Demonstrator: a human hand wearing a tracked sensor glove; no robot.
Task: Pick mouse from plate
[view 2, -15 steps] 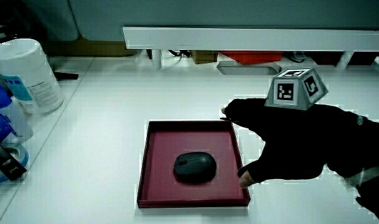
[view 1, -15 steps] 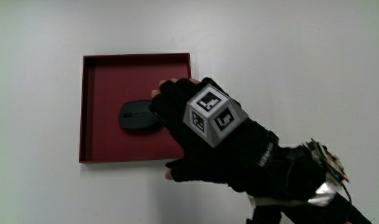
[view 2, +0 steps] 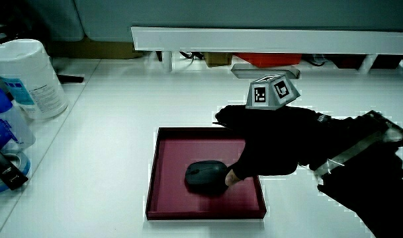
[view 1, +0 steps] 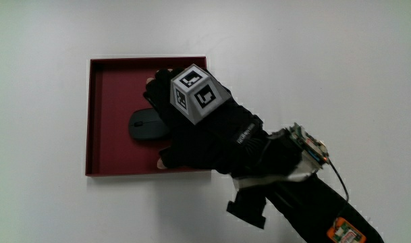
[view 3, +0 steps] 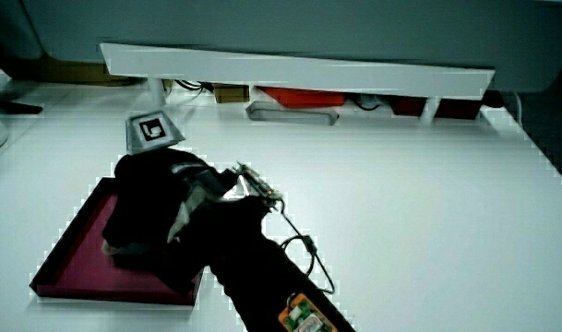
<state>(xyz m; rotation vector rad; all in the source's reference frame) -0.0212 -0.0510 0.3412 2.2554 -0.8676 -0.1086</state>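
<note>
Nothing here carries writing you can read. The patterned cube (view 1: pixel 194 95) on the back of your glove shows only black-and-white block markings. The white canister (view 2: pixel 28 76) at the worktop's edge has a blue-printed label whose text is too small to make out, and the same goes for the small orange tag (view 3: pixel 304 313) on your forearm.

The mouse (view 1: pixel 146 125), dark and rounded, lies inside the dark red square plate (view 1: pixel 100 81), about in its middle. From above you see only the part of it that sticks out from under the glove. Your hands, meaning the one gloved hand (view 1: pixel 192 128), sits over the plate and partly over the mouse. In a side view a bare fingertip (view 2: pixel 230 177) touches the mouse's side (view 2: pixel 204 177) nearest the hand, while the other fingers reach out over the plate's rim farther from you. They look loosely spread and not yet closed around the mouse; it rests flat on the plate.

In a side view the glove (view 3: pixel 151 198) and forearm cover the mouse entirely, and only an edge and corner of the plate (view 3: pixel 64 267) show. A blue-capped bottle (view 2: pixel 4 119) beside the canister is cut off at the edge.
</note>
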